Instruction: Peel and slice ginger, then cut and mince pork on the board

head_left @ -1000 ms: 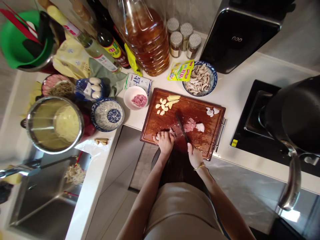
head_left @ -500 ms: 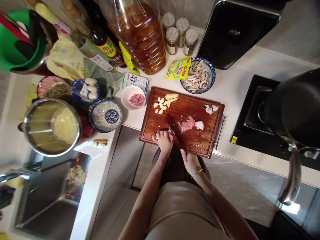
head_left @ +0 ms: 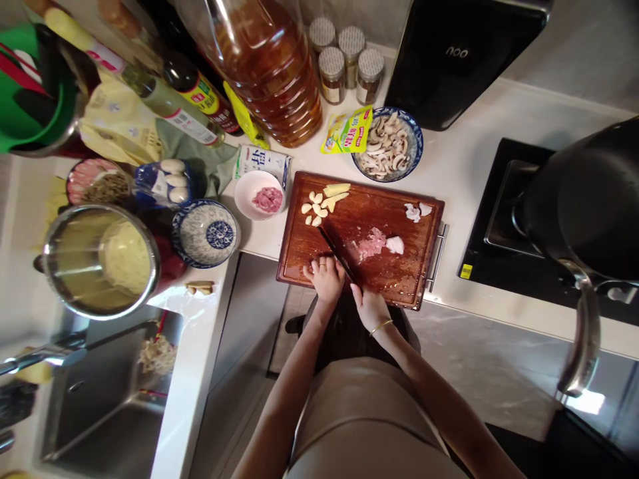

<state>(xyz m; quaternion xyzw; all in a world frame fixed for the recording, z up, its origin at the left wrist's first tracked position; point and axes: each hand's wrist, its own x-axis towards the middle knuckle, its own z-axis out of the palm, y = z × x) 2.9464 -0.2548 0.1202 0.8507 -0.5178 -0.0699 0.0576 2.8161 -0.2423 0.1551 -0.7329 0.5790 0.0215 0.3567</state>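
My right hand (head_left: 372, 309) is closed around the handle end of a kitchen knife (head_left: 333, 247) at the near edge of the wooden cutting board (head_left: 304, 249). The narrow dark blade slants up and left across the board, close beside the fingertips of my left hand (head_left: 327, 278). Those fingers are curled down on the board's near left part; whatever lies under them is hidden. Chopped pink meat (head_left: 370, 245) with a pale lump (head_left: 395, 245) lies right of the blade. Peeled garlic cloves (head_left: 314, 208) and pieces of ginger (head_left: 335, 195) sit at the far left. White scraps (head_left: 418, 211) are at the far right.
Behind the board stand a bowl of sliced mushrooms (head_left: 391, 148) and a small bowl of meat (head_left: 259, 195). To the left are a patterned bowl (head_left: 206, 233), a steel pot (head_left: 100, 263) and a sink (head_left: 110, 412). At right a pan (head_left: 589, 206) rests on the cooktop (head_left: 479, 256).
The knife blade has turned from showing its broad side to nearly edge-on. My right hand has shifted slightly up and left. My left hand stays nearly in place; the view shifts slightly.
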